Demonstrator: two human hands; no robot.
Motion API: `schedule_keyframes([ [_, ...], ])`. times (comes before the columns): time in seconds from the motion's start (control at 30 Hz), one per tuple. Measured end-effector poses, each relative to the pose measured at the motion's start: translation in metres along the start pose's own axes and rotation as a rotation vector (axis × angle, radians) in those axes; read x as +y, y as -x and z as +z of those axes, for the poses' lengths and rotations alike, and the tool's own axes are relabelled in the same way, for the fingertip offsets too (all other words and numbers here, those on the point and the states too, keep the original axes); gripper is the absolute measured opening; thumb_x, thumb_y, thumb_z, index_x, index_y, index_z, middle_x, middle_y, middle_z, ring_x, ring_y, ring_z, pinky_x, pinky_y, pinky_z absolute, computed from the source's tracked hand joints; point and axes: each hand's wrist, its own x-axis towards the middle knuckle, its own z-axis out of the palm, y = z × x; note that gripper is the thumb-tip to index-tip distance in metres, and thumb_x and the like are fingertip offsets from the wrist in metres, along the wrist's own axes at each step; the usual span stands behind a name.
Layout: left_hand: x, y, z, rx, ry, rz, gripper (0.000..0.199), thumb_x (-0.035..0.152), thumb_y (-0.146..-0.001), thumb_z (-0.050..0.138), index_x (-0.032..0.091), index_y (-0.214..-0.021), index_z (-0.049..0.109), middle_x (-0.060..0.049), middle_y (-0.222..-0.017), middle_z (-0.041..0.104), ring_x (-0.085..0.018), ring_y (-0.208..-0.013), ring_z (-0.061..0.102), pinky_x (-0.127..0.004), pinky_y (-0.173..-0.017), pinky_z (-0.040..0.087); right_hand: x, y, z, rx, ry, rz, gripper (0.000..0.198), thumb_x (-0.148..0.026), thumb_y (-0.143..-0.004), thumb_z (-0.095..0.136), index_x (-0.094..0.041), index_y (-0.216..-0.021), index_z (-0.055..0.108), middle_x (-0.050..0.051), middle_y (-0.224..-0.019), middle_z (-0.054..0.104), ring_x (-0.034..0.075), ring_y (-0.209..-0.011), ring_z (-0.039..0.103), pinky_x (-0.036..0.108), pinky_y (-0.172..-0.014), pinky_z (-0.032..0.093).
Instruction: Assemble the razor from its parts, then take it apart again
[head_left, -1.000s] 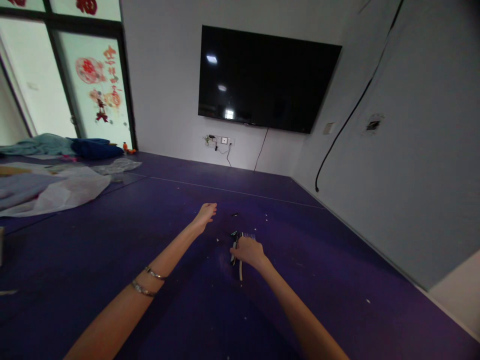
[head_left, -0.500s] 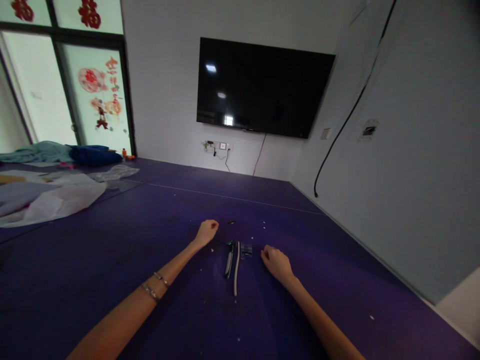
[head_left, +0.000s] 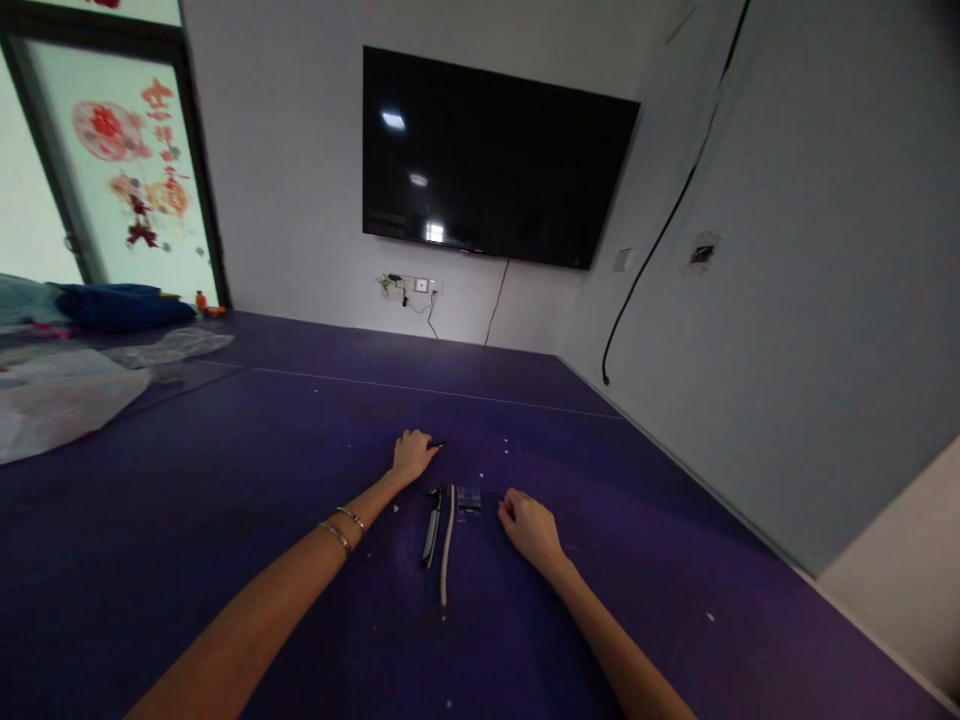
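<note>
My left hand (head_left: 412,456) is closed at the fingertips on a small dark piece (head_left: 438,444), low over the purple surface; its kind is too small to make out. My right hand (head_left: 531,526) rests on the surface with its fingers curled in and nothing visible in them. Between the hands lies a black and light grey razor (head_left: 432,532), its head pointing away from me. A thin beige cord-like strip (head_left: 448,550) runs alongside it. Beside the strip's far end is a small clear plastic case (head_left: 469,498), just left of my right hand.
White scraps (head_left: 505,445) dot the purple surface (head_left: 315,440). Plastic sheeting (head_left: 75,390) and a blue cloth (head_left: 120,306) lie at the left. A television (head_left: 495,155) hangs on the far wall, and a black cable (head_left: 660,240) dangles along the right wall.
My left hand has moved forward and its fingers have reached the small dark piece. The view has turned slightly right. My right hand keeps its place beside the case.
</note>
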Motion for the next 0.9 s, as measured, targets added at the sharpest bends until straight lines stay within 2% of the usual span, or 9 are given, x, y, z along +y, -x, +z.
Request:
schedule_keyframes([
  [0.2, 0.008, 0.001, 0.007, 0.036, -0.082, 0.018, 0.021, 0.027, -0.082, 0.05, 0.019, -0.087, 0.07, -0.011, -0.098, 0.061, -0.026, -0.101, 0.049, -0.037, -0.085, 0.038, 0.002, 0.0, 0.002, 0.013, -0.01, -0.004, 0.019, -0.028, -0.085, 0.042, -0.019, -0.071, 0.051, 0.0, -0.07, 0.061, 0.011, -0.058, 0.055, 0.023, -0.05, 0.022],
  [0.43, 0.009, 0.002, 0.008, 0.092, -0.011, 0.029, 0.02, 0.021, -0.08, 0.05, 0.017, -0.081, 0.07, -0.011, -0.097, 0.063, -0.026, -0.1, 0.051, -0.039, -0.086, 0.037, 0.002, 0.0, 0.003, 0.024, -0.008, -0.01, 0.019, -0.027, -0.085, 0.042, -0.019, -0.071, 0.052, 0.0, -0.07, 0.061, 0.011, -0.058, 0.055, 0.023, -0.051, 0.023],
  [0.67, 0.012, 0.001, -0.01, 0.123, 0.249, 0.085, 0.02, 0.024, -0.081, 0.051, 0.017, -0.086, 0.069, -0.006, -0.092, 0.068, -0.018, -0.085, 0.061, -0.029, -0.079, 0.045, 0.002, 0.0, 0.003, 0.03, -0.015, -0.016, 0.02, -0.027, -0.085, 0.042, -0.019, -0.07, 0.052, 0.001, -0.07, 0.061, 0.011, -0.059, 0.054, 0.023, -0.051, 0.024],
  [0.8, 0.021, 0.017, -0.026, 0.123, 0.388, 0.18, 0.022, 0.027, -0.081, 0.051, 0.017, -0.091, 0.068, -0.004, -0.09, 0.07, -0.016, -0.081, 0.063, -0.026, -0.076, 0.047, 0.002, -0.001, 0.004, 0.032, -0.009, -0.026, 0.019, -0.027, -0.085, 0.042, -0.019, -0.07, 0.052, 0.001, -0.07, 0.061, 0.011, -0.059, 0.054, 0.023, -0.051, 0.024],
  [0.9, 0.03, 0.035, -0.037, 0.128, 0.563, 0.276, 0.019, 0.027, -0.079, 0.054, 0.016, -0.088, 0.067, -0.004, -0.085, 0.07, -0.016, -0.075, 0.063, -0.028, -0.071, 0.048, 0.002, -0.001, 0.004, 0.033, -0.003, -0.028, 0.019, -0.027, -0.085, 0.042, -0.019, -0.07, 0.052, 0.002, -0.07, 0.062, 0.012, -0.06, 0.055, 0.023, -0.052, 0.024],
])
